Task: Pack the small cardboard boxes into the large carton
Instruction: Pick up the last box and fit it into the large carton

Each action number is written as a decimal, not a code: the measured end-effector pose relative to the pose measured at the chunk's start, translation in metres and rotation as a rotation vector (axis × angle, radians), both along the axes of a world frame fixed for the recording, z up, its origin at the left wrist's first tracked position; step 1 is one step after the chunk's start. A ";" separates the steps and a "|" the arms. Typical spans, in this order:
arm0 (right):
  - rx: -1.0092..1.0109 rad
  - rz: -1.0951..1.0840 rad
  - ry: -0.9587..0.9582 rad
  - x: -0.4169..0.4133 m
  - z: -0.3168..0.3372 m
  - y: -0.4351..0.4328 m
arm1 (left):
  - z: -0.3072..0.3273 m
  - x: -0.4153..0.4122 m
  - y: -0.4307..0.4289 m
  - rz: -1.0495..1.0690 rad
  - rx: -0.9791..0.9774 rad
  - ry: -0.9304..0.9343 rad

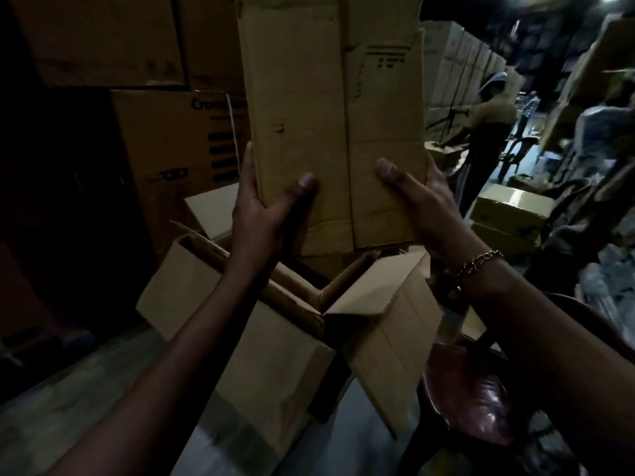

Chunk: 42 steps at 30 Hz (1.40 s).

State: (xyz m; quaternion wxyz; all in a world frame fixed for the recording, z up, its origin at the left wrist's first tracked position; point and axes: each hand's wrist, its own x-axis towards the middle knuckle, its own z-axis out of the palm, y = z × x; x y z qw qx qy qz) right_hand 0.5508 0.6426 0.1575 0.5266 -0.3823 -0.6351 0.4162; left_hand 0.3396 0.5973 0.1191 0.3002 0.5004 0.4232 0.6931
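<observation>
I hold a tall brown cardboard box [330, 115] upright in front of me, above the large carton [275, 355]. My left hand [264, 207] grips its lower left edge, thumb on the front face. My right hand [419, 201], with a chain bracelet on the wrist, grips its lower right edge the same way. The large carton stands on the floor below with its top flaps open; its inside is dark and I cannot see what lies in it.
Stacked printed cartons [178, 139] rise at the left and behind. A dark red chair [470, 400] stands at the lower right. Yellow boxes [508, 214] lie on the floor at the right, and another person [488, 132] stands behind them.
</observation>
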 end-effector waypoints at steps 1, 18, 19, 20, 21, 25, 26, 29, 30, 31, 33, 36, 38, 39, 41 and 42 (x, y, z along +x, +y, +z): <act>-0.006 0.007 -0.027 0.003 0.003 0.020 | 0.002 0.003 0.015 0.004 -0.017 -0.016; -0.157 0.504 -0.433 0.006 -0.018 0.311 | -0.024 0.052 0.181 0.450 -0.327 -0.227; -0.170 0.526 -0.448 0.005 -0.019 0.318 | -0.025 0.055 0.183 0.464 -0.336 -0.242; -0.182 0.551 -0.469 0.004 -0.020 0.325 | -0.025 0.059 0.183 0.477 -0.354 -0.253; -0.192 0.576 -0.494 0.003 -0.021 0.330 | -0.026 0.061 0.183 0.484 -0.379 -0.258; -0.220 0.672 -0.575 0.002 -0.027 0.345 | -0.029 0.074 0.182 0.505 -0.458 -0.298; -0.221 0.690 -0.590 0.003 -0.029 0.348 | -0.030 0.076 0.182 0.500 -0.472 -0.302; -0.239 0.731 -0.606 0.004 -0.034 0.353 | -0.036 0.077 0.181 0.489 -0.500 -0.286; -0.242 0.735 -0.612 0.004 -0.035 0.353 | -0.038 0.077 0.180 0.497 -0.504 -0.284; -0.240 0.737 -0.617 0.004 -0.037 0.353 | -0.039 0.077 0.179 0.506 -0.506 -0.279; -0.227 0.745 -0.638 0.003 -0.040 0.353 | -0.043 0.076 0.178 0.529 -0.517 -0.262; -0.201 0.740 -0.666 0.003 -0.044 0.355 | -0.050 0.075 0.179 0.535 -0.548 -0.248; -0.208 0.741 -0.679 0.003 -0.052 0.361 | -0.053 0.075 0.180 0.506 -0.591 -0.230; -0.232 0.744 -0.684 0.004 -0.057 0.364 | -0.055 0.076 0.181 0.489 -0.610 -0.216; -0.291 0.748 -0.716 0.007 -0.070 0.367 | -0.060 0.080 0.184 0.469 -0.655 -0.187; -0.321 0.752 -0.739 0.007 -0.078 0.371 | -0.066 0.080 0.185 0.463 -0.679 -0.175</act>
